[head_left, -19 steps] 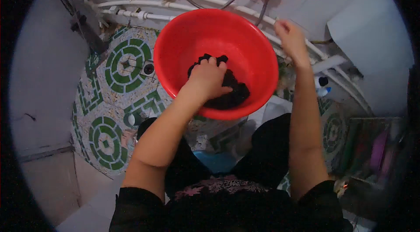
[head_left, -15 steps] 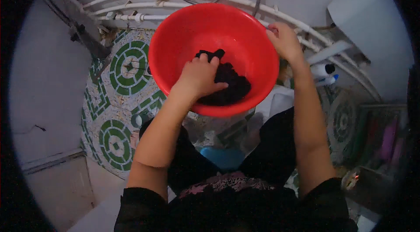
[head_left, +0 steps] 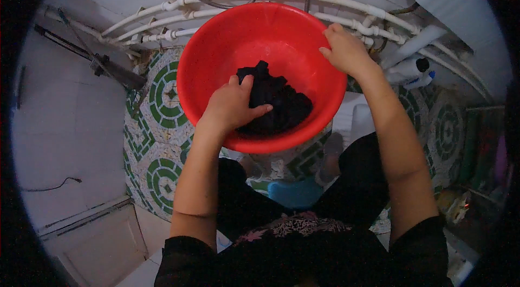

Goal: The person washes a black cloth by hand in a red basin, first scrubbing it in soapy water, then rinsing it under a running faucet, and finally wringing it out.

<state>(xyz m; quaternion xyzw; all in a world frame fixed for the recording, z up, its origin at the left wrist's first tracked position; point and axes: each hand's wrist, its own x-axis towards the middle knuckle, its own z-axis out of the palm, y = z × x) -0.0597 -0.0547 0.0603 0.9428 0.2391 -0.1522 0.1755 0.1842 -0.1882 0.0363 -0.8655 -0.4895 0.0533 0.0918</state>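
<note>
The left hand [head_left: 228,104] lies open over a bunched black cloth [head_left: 280,104], fingers spread on its far left edge and thumb reaching across it; nothing appears pinched between them. The cloth sits low in a red basin [head_left: 203,65], under the left hand's fingertips and mostly to that hand's right. The right hand [head_left: 349,51] is at the basin's rim, beyond and to the right of the left hand, its fingers loosely bent; whether it grips the rim or merely touches it, I cannot tell.

The cloth looks soft and limp, with no shape of its own, so it should fold and sag wherever it is pushed. If soaked, it would probably be heavy for its bulk and rather slick, though hardly fragile. A full handful from the thick heap right of the left thumb should hold better than a loose edge. The basin seems smooth, light plastic, likely to slide or tip unless held at the rim, best beside the right hand
</note>
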